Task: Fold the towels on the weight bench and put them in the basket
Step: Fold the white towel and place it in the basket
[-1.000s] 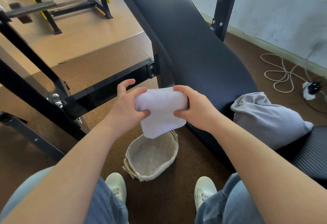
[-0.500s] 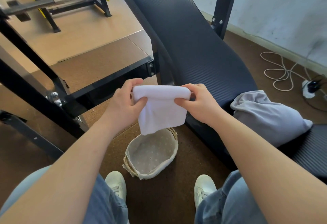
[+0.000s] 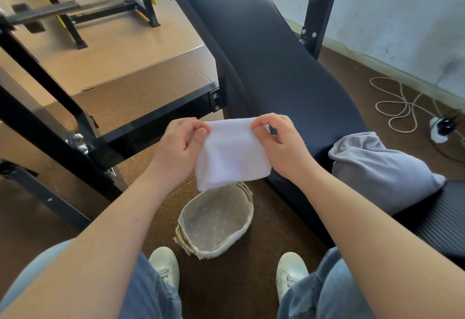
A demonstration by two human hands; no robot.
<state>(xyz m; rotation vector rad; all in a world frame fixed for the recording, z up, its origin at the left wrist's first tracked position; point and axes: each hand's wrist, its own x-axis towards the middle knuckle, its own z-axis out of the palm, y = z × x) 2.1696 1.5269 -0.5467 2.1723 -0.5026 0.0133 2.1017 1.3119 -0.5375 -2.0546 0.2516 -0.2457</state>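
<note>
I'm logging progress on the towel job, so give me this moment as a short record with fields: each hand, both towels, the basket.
left hand: pinches the top left corner of the white towel
right hand: pinches its top right corner
white towel: partly folded, hanging in the air above the basket
basket: on the floor, lined, no towel visible inside
grey towel: bunched on the weight bench, not touched by either hand
</note>
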